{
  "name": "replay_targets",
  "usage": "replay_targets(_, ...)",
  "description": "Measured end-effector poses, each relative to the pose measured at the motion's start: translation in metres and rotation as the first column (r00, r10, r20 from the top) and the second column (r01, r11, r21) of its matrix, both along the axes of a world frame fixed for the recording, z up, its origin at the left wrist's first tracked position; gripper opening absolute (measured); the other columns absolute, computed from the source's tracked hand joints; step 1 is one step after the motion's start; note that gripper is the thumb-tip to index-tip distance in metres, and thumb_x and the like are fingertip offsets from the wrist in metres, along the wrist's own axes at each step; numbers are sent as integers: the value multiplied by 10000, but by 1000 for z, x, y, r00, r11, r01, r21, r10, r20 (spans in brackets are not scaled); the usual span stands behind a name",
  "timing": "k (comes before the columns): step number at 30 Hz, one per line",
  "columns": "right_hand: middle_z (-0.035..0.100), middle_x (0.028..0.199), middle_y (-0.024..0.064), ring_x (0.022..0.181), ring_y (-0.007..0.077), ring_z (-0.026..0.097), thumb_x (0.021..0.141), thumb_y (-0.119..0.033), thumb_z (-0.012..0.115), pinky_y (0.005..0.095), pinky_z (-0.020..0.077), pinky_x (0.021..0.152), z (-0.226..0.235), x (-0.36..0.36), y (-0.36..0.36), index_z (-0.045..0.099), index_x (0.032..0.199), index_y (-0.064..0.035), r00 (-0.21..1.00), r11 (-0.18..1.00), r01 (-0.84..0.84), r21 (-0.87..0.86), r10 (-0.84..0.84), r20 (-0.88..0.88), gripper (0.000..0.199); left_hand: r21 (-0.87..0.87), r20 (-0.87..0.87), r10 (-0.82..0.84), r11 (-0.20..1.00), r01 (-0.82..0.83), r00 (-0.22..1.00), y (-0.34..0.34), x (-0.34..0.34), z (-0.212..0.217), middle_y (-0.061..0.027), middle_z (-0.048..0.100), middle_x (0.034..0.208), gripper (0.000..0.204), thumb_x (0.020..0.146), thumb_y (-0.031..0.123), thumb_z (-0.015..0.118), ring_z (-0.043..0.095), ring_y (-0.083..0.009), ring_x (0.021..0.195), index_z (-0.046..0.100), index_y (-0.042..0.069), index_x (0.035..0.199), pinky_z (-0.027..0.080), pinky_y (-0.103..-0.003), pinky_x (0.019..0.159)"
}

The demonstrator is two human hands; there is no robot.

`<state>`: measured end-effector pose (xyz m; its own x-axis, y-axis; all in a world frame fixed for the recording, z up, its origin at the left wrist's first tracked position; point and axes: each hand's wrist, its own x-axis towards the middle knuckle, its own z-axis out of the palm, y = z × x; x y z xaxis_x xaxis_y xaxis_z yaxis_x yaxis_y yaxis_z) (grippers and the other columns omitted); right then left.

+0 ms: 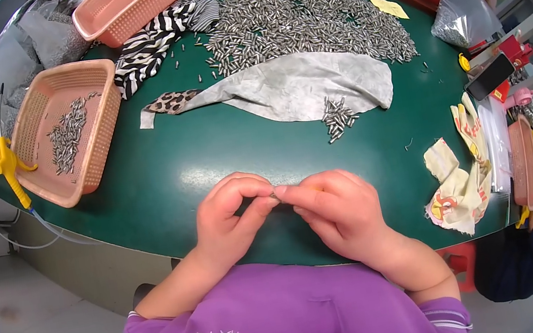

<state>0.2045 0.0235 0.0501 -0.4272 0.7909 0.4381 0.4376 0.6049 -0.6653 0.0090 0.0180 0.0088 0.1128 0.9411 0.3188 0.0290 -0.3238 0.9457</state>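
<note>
Over the near part of the green table, my left hand point(227, 217) and my right hand point(344, 208) meet at the fingertips. Between them they pinch a small metal part point(275, 197), mostly hidden by the fingers. A little beyond lies a small cluster of silver metal parts point(339, 117), partly resting on a grey-white cloth point(309, 85) with a leopard-print piece point(173, 102) at its left end. Behind the cloth spreads a large heap of similar metal parts point(305, 19).
On the left, a pink basket point(107, 133) holds some metal parts, beside a yellow air gun point(10, 170). Another pink basket point(134, 8) and a zebra-striped cloth point(151, 48) sit farther back. A cream cloth point(457, 187) and a phone point(490, 77) lie right. People point(528, 256) sit at right.
</note>
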Motion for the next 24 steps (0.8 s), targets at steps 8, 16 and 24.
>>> replay_targets(8, 620, 850, 15, 716, 207, 605, 756, -50, 709, 326, 480, 603, 0, 9, 8, 699, 1131, -168, 989, 973, 116, 200, -131, 63, 392, 47, -44, -76, 996, 78, 996, 2, -2, 7, -86, 668, 879, 39, 911, 63, 651, 646, -206, 810, 643, 29, 927, 517, -303, 723)
replay_targets(16, 682, 869, 29, 750, 207, 662, 786, -29, 701, 326, 523, 631, 2, 3, 6, 696, 1114, -125, 998, 994, -36, 104, 40, -42, 342, 62, -4, -95, 994, 95, 995, 2, -3, 4, -90, 655, 887, 65, 939, 92, 632, 642, -210, 814, 632, 28, 949, 520, -303, 729)
replay_targets(24, 671, 859, 25, 764, 204, 665, 776, -42, 706, 328, 524, 630, -3, 2, 5, 697, 1137, -140, 998, 992, -45, 116, 49, -35, 374, 117, -68, -74, 990, 82, 995, 4, -2, 4, -90, 645, 888, 78, 930, 96, 647, 623, -213, 806, 625, 23, 947, 508, -301, 718)
